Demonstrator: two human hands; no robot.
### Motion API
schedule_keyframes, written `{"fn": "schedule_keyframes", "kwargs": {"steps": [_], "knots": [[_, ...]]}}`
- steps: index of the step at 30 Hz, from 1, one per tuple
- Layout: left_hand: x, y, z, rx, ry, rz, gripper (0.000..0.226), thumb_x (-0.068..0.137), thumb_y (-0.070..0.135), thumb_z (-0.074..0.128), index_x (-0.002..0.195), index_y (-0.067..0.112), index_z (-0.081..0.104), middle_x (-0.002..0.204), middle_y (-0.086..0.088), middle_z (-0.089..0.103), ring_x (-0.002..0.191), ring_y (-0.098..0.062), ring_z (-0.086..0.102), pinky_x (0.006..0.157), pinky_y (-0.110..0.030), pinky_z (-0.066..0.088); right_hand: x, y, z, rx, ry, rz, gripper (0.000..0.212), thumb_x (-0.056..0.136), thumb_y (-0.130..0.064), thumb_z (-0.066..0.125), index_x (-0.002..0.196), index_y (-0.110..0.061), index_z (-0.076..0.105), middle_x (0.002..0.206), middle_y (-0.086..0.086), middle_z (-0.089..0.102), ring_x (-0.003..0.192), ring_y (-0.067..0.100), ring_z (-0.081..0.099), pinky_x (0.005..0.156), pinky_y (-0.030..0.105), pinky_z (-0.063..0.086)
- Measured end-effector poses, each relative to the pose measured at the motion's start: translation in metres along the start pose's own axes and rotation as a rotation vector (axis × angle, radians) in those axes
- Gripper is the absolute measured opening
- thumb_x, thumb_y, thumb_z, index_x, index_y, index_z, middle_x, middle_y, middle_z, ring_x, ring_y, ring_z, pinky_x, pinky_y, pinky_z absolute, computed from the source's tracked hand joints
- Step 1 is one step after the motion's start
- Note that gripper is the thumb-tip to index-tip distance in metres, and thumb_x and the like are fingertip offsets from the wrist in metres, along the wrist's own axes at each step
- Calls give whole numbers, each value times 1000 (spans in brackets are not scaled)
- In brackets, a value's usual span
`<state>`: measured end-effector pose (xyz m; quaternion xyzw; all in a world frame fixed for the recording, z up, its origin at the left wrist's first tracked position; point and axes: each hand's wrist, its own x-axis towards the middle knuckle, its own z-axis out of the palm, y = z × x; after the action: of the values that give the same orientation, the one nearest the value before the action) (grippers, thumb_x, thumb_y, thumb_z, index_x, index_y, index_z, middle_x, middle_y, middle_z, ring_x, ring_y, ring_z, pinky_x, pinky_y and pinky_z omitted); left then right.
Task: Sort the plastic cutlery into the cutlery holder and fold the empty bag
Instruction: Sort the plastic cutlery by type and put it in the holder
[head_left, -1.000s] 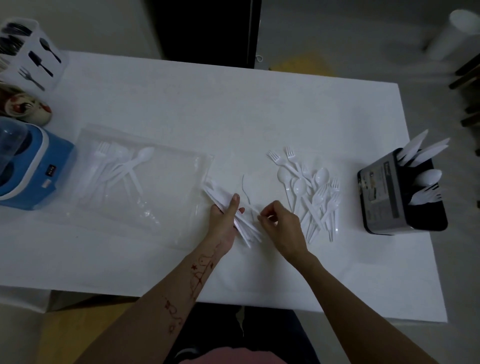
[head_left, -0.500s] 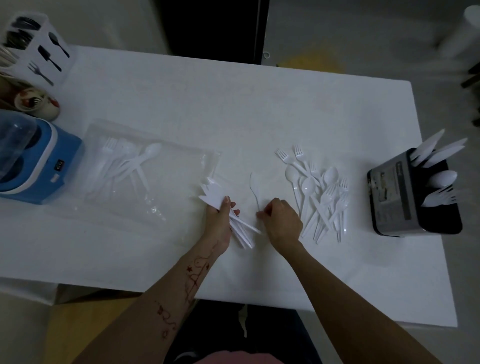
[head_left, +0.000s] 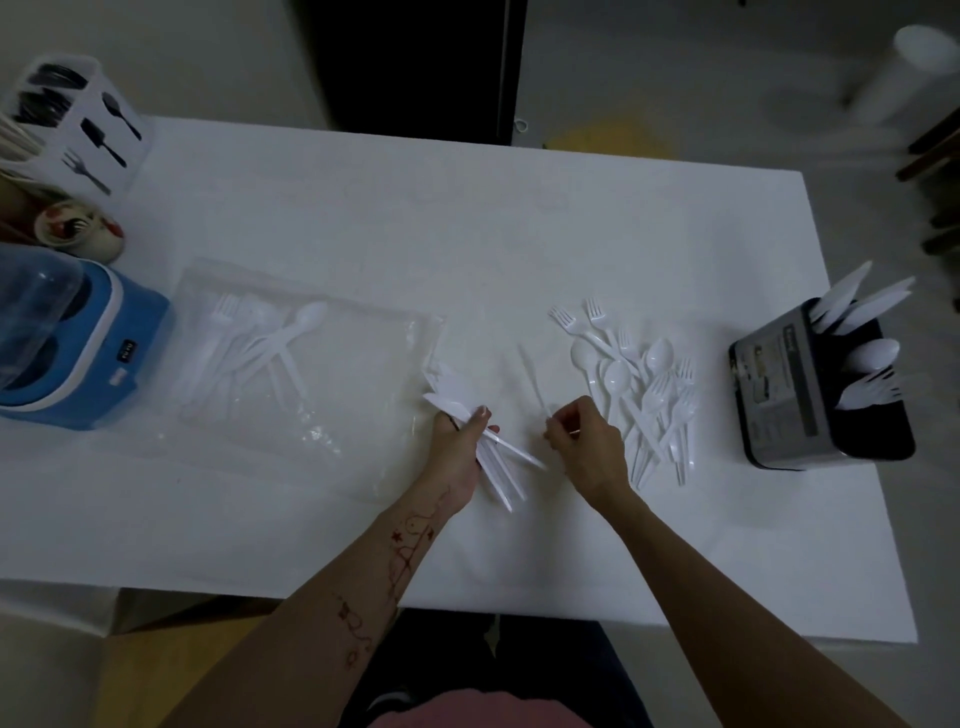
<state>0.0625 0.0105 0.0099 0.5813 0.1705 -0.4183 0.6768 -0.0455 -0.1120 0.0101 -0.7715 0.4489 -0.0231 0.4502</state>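
My left hand (head_left: 457, 447) grips a bundle of white plastic knives (head_left: 493, 457), blades pointing up-left, handles fanning toward me. My right hand (head_left: 587, 447) pinches the handle end of a single white knife (head_left: 531, 379) that points away from me. A loose pile of white forks and spoons (head_left: 639, 384) lies just right of that hand. The clear plastic bag (head_left: 311, 374) lies flat at left with several pieces of cutlery inside. The black cutlery holder (head_left: 800, 395) stands at the right edge with knives, spoons and forks sticking out.
A blue appliance (head_left: 98, 353) with a clear lid sits at the left edge, a painted mug (head_left: 78, 234) behind it. A white holder (head_left: 88, 124) printed with black cutlery shapes stands at the far left corner. The table's front edge (head_left: 519, 608) runs close to my body.
My left hand has gathered the knives up off the table into a tighter bundle. My right hand keeps its pinch on the single knife and has lifted it slightly.
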Motion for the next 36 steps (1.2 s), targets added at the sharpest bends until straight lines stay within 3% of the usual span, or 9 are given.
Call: {"fn": "schedule_keyframes", "kwargs": {"steps": [4,7,10,13,16,20,24,28,36], "knots": [[0,2,4,-1,-24,9,28,95,14,56,120,4,49,97,-4,60,83,-17,61,73,-31,51,-7,-5,-1,104,33,-74,10,90,-25,68,97,-22,61,86,-8,66,75,12,69,61,30,55],[0,4,6,-25,-34,-11,35,94,36,53,123,16,50,107,-2,62,98,-17,61,88,-37,50,-13,-10,1,-102,88,-230,9,87,-28,71,93,-22,67,85,-9,68,73,6,64,64,25,54],[2,5,9,25,-9,-18,53,87,51,57,122,12,54,113,-9,66,106,-25,64,93,-46,51,-19,-12,3,-251,104,-307,9,85,-31,73,87,-23,70,84,-9,66,72,8,62,60,30,54],[2,6,15,36,-9,18,37,92,30,60,122,8,55,100,-4,66,98,-23,65,78,-38,55,-25,-13,2,-267,76,-312,8,85,-32,73,86,-24,73,86,-10,66,72,7,62,59,29,53],[2,6,22,-12,-41,-24,25,97,12,51,121,5,51,103,-2,61,112,-27,56,86,-40,46,-29,-12,-6,-263,10,-312,13,89,-35,67,92,-26,75,93,-11,68,74,4,63,63,22,51],[4,12,44,14,-80,-21,23,97,7,49,120,4,48,97,-3,58,105,-27,54,86,-35,47,-28,-10,-33,-179,-8,-287,17,91,-28,64,104,-23,74,101,-9,71,79,3,64,73,22,54],[-1,29,94,100,-149,115,26,96,5,51,121,3,47,92,-4,55,83,-18,57,76,-25,50,-12,-8,-85,-81,75,-183,20,92,-18,62,109,-18,73,102,-6,72,74,1,62,77,29,58],[-14,47,175,174,-296,281,32,97,8,51,128,3,46,92,-1,58,82,-14,59,77,-23,51,6,-6,-151,-1,207,-161,19,90,-12,61,104,-18,73,88,-4,73,67,9,69,70,37,60],[-46,50,341,74,-470,391,12,101,12,40,112,15,45,91,1,54,87,-13,57,80,-22,47,37,3,-286,174,485,-150,20,88,-12,60,102,-18,73,84,-5,75,71,10,71,72,26,59]]}}
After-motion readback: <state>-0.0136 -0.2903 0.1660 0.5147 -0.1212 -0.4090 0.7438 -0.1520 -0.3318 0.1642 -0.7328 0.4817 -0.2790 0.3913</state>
